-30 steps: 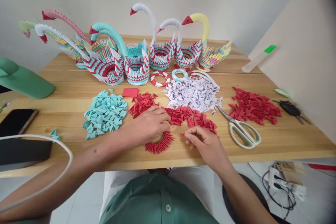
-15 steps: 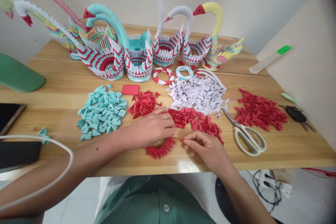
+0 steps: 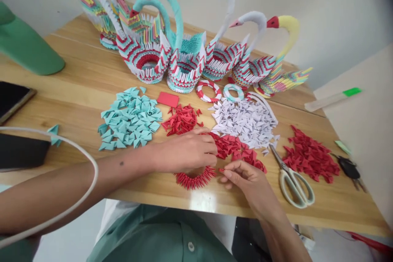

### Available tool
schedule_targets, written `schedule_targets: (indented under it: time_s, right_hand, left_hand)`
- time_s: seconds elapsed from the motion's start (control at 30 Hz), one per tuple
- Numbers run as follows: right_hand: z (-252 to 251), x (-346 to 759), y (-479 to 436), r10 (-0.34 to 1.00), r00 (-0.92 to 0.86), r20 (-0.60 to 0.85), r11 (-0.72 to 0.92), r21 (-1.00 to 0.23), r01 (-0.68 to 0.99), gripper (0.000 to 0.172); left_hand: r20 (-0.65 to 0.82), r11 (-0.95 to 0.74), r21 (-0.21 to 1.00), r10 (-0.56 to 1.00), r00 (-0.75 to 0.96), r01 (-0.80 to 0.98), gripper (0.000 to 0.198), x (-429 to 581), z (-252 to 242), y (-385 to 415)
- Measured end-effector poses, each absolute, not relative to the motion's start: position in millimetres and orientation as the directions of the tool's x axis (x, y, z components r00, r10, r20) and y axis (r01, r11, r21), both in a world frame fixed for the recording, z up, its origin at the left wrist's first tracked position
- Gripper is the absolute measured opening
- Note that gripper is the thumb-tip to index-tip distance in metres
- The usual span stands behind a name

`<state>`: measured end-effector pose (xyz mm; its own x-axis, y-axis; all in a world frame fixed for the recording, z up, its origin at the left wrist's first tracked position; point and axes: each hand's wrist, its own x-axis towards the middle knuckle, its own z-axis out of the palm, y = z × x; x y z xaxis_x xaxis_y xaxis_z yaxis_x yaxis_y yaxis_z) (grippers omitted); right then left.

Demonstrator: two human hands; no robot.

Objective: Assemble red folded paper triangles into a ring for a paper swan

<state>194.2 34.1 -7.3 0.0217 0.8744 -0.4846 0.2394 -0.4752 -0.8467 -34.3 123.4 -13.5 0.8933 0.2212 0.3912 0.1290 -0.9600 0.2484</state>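
A ring of folded red paper pieces [image 3: 195, 180] lies near the table's front edge, its far side hidden under my left hand [image 3: 195, 149]. That hand is closed, fingers together and curled down beside the loose red paper pieces [image 3: 229, 145]; its fingertips and anything in them are hidden. Just right of the ring, my right hand [image 3: 244, 176] pinches a small folded red paper piece [image 3: 221, 170] between thumb and forefinger, apart from the ring. Behind my left hand is another heap of red pieces [image 3: 182, 118]. White folded pieces [image 3: 245, 120] are piled beyond my right hand.
Turquoise pieces [image 3: 130, 118] lie left, with a phone [image 3: 14, 100] and green bottle [image 3: 30, 45] beyond. Scissors [image 3: 294, 184], more red pieces [image 3: 311, 155] and keys [image 3: 350, 170] are right. Paper swans [image 3: 187, 65] stand behind. A white cable [image 3: 89, 159] crosses my left forearm.
The view has tilted and shifted, so the table's contents sit differently in the picture. Both hands keep nearly the same places by the ring, the right still pinching its red piece.
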Motion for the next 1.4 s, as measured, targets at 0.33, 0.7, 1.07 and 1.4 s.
schedule_targets:
  time_s: [0.33, 0.7, 1.07, 1.4]
  right_hand:
    - [-7.1, 194.8, 38.9, 0.870, -0.011, -0.493, -0.469, -0.835, 0.287, 0.042]
    - [-9.1, 197.4, 35.8, 0.873, -0.012, -0.487, -0.461, -0.835, 0.301, 0.041]
    - [-10.4, 198.6, 34.9, 0.885, -0.017, -0.465, -0.434, -0.839, 0.329, 0.041]
    - [-11.8, 199.7, 33.2, 0.893, -0.020, -0.450, -0.421, -0.848, 0.322, 0.037]
  left_hand:
    - [0.410, -0.957, 0.266, 0.221, 0.885, 0.116, 0.018, -38.1, -9.0, 124.8]
    - [0.458, -0.960, 0.254, 0.229, 0.859, 0.120, 0.017, -39.3, -13.2, 126.5]
    - [0.483, -0.965, 0.241, 0.209, 0.850, 0.101, 0.016, -39.1, -12.6, 126.7]
    - [0.459, -0.965, 0.246, 0.199, 0.866, 0.092, 0.013, -38.1, -13.7, 126.3]
